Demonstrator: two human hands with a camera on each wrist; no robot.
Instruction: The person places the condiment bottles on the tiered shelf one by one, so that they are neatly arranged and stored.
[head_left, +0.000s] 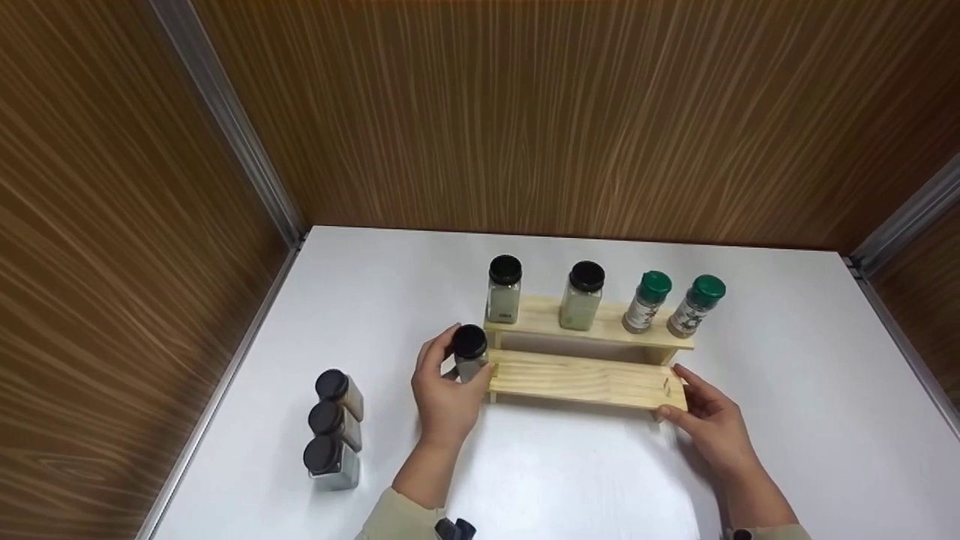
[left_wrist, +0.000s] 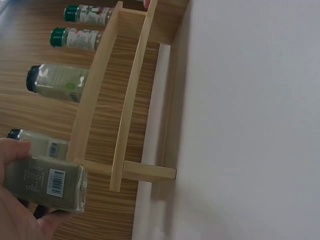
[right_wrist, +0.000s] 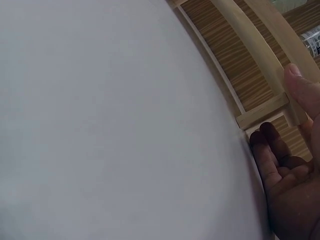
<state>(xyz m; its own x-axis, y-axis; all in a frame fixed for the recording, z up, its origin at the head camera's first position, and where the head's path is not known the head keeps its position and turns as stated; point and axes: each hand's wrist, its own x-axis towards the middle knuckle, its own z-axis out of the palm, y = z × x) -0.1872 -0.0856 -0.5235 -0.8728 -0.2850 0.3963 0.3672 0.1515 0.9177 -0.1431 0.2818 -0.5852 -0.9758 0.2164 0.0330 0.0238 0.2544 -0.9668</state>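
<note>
My left hand point(head_left: 448, 401) grips a black-lidded spice jar point(left_wrist: 42, 182) by its sides, at the left end of a two-tier wooden spice rack point(head_left: 585, 381). In the left wrist view a gap shows between the jar's base and the lower board. At the other end, my right hand point(head_left: 712, 431) holds the lower board, thumb on its front corner and a fingertip at the back corner. On the upper tier stand two black-lidded jars point(head_left: 581, 306) and two green-capped jars point(head_left: 643, 306). The right wrist view shows the thumb point(right_wrist: 300, 87) against the board's end.
Three more black-lidded jars point(head_left: 346, 427) stand in a row on the white table point(head_left: 405, 277), left of my left hand. Wood-grain panels point(head_left: 525, 120) wall in the table at the back and sides.
</note>
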